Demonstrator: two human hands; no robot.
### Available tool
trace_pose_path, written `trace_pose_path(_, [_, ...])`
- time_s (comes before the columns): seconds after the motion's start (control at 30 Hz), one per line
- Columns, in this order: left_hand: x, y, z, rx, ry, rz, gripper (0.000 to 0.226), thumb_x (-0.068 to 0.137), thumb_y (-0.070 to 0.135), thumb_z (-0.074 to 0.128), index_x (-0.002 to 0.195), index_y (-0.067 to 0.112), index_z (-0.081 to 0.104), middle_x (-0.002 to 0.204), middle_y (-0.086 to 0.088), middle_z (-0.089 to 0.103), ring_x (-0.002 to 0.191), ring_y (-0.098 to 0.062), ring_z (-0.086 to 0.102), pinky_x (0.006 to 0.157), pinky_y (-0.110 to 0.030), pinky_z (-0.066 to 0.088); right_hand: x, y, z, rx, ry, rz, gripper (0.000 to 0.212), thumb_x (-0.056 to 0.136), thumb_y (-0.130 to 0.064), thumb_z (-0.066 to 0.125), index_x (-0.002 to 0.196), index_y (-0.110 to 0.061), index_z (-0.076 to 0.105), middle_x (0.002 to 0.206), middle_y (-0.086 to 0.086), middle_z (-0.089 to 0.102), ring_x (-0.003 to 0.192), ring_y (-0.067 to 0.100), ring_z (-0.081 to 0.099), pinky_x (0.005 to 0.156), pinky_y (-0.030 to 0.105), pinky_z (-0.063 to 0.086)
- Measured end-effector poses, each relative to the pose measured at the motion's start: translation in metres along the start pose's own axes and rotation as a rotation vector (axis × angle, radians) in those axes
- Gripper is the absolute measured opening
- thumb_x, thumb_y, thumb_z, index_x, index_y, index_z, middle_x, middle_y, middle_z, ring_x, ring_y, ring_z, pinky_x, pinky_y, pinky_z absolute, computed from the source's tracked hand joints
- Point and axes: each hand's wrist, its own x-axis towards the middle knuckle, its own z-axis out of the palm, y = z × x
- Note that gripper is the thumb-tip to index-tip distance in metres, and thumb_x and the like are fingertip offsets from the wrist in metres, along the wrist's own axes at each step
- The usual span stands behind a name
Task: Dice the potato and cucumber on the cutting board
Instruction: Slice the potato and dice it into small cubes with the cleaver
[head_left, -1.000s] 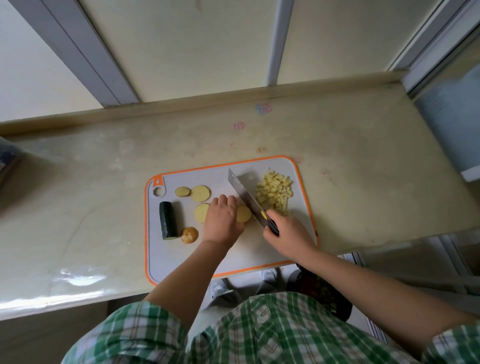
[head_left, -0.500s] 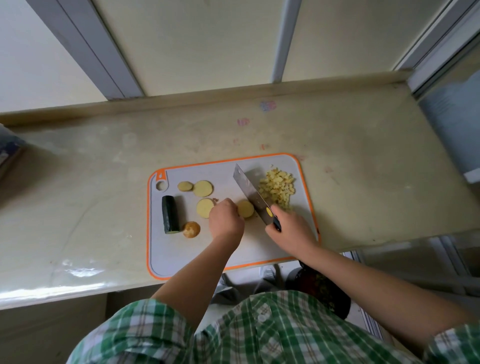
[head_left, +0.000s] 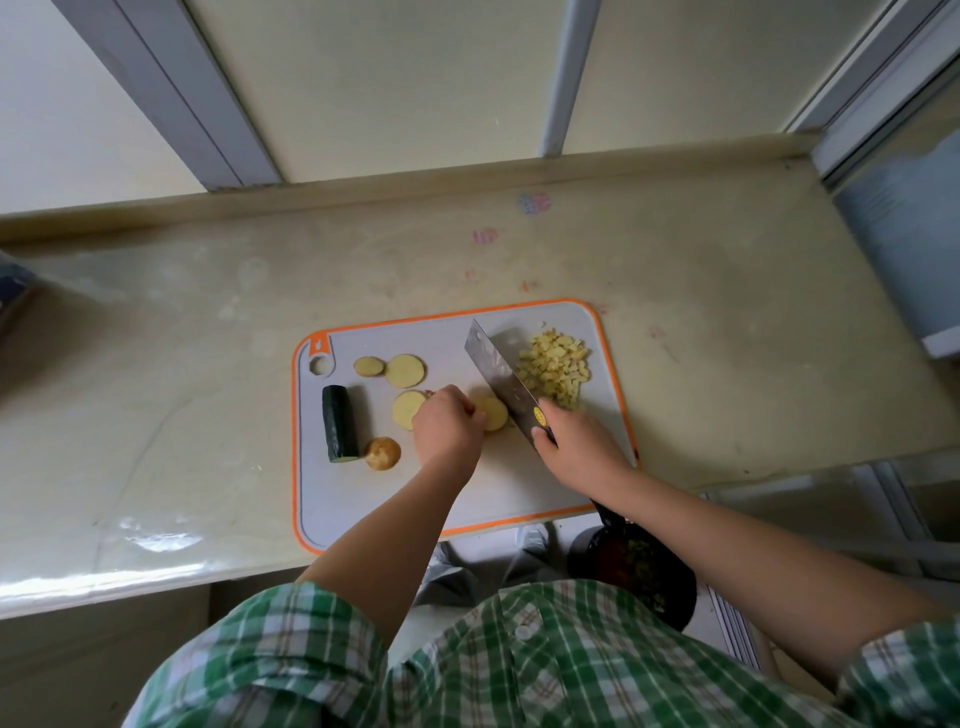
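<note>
Below, counter (head_left: 182, 389) against panelled wall (head_left: 415, 78), cutting board (head_left: 363, 493); left hand (head_left: 447, 431) apparently curled on potato slice (head_left: 493, 413), right hand (head_left: 576, 447) around knife (head_left: 498, 379).

Glossy beige countertop (head_left: 727, 338) with faint pink stains, pale wall panels (head_left: 405, 78), grey vertical strips (head_left: 569, 73), soft daylight

The person wears a short-sleeved shirt (head_left: 545, 680) in green, white and brown plaid, with a white button (head_left: 523, 631) on its front. Left and right of the button, the sleeves (head_left: 291, 639) end short, leaving the forearms (head_left: 384, 540) bare down to the left hand (head_left: 449, 431) and right hand (head_left: 576, 447).
</note>
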Motion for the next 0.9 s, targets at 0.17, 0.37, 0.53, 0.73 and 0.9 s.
trace_pose_path(0.17, [0.004,-0.002,0.002,0.004,-0.006,0.010,0.007,0.083,0.019,0.064,0.088,0.015,0.063,0.082,-0.003,0.064,0.080,-0.024,0.059,0.063,-0.030,0.046,-0.001,-0.003,-0.009,0.003,0.032,-0.008,0.008,0.094,-0.021,0.047,0.092,-0.014,0.045,0.071,0.016,0.058,0.072,0.041,0.057,0.055,0.035,0.030])
trace_pose_path(0.37, [0.008,-0.004,0.002,-0.011,-0.013,0.002,0.007,0.081,0.017,0.066,0.086,0.013,0.063,0.080,-0.001,0.062,0.076,-0.021,0.056,0.059,-0.027,0.038,-0.003,-0.015,-0.013,0.001,0.043,-0.047,0.010,0.093,-0.019,0.047,0.096,-0.009,0.049,0.075,0.019,0.060,0.073,0.042,0.056,0.055,0.036,0.030])
trace_pose_path(0.53, [0.013,-0.006,0.003,-0.035,-0.046,-0.017,0.008,0.077,0.016,0.067,0.082,0.014,0.063,0.079,-0.002,0.065,0.077,-0.024,0.060,0.059,-0.028,0.040,-0.003,-0.017,-0.009,-0.038,0.006,-0.029,0.006,0.093,-0.018,0.046,0.092,-0.012,0.044,0.078,0.020,0.059,0.074,0.041,0.057,0.056,0.034,0.028])
trace_pose_path(0.73, [0.019,-0.007,0.004,-0.075,-0.092,-0.039,0.011,0.077,0.015,0.069,0.075,0.018,0.059,0.074,-0.004,0.067,0.070,-0.028,0.067,0.067,-0.038,0.058,-0.001,-0.023,-0.004,-0.020,-0.041,-0.008,0.007,0.093,-0.014,0.045,0.089,-0.015,0.038,0.080,0.018,0.059,0.078,0.038,0.057,0.058,0.032,0.029])
trace_pose_path(0.9, [0.021,-0.007,0.005,-0.079,-0.098,-0.042,0.012,0.076,0.013,0.069,0.073,0.018,0.059,0.073,-0.005,0.067,0.070,-0.027,0.067,0.069,-0.038,0.058,0.001,-0.023,0.008,0.001,-0.039,0.050,0.010,0.094,-0.015,0.044,0.100,-0.008,0.047,0.089,0.018,0.059,0.084,0.038,0.057,0.060,0.033,0.033])
